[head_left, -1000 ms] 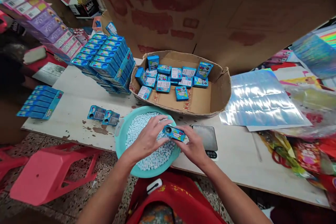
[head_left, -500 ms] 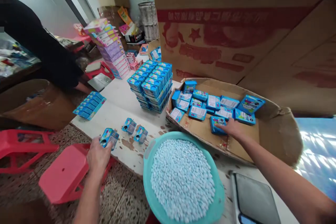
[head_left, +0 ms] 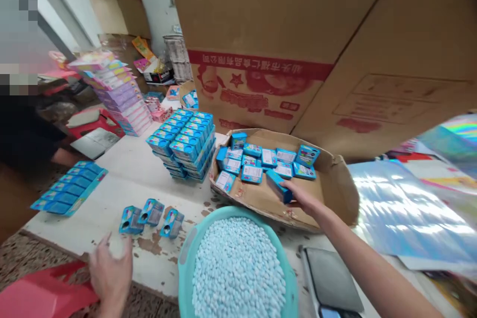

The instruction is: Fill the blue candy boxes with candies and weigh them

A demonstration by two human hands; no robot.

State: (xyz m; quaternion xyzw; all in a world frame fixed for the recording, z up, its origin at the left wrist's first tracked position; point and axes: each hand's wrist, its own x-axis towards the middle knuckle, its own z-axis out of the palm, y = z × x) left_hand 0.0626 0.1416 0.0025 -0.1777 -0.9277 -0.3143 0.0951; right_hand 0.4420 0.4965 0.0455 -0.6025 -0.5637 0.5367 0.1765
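Note:
My right hand (head_left: 302, 198) reaches into the shallow cardboard tray (head_left: 337, 186) and grips a small blue candy box (head_left: 278, 185), lifted at a tilt above the tray floor. My left hand (head_left: 109, 273) hovers at the table's near edge, fingers loosely spread and holding nothing, just below three small blue boxes (head_left: 151, 216) lying on the white table (head_left: 130, 179). Several more blue boxes (head_left: 261, 161) lie in the tray. Between my arms sits a teal basin (head_left: 185, 261) filled with pale blue candies (head_left: 238, 271).
A stack of blue boxes (head_left: 184, 143) stands left of the tray, a flat row of blue boxes (head_left: 69, 194) at the table's left edge. A scale (head_left: 331, 280) lies right of the basin. Big cartons (head_left: 298, 44) stand behind. Another person in black (head_left: 22, 134) is at the far left.
My left hand set its blue box down beside the two on the table and drew back empty. My right hand has taken hold of a box in the tray and raised it.

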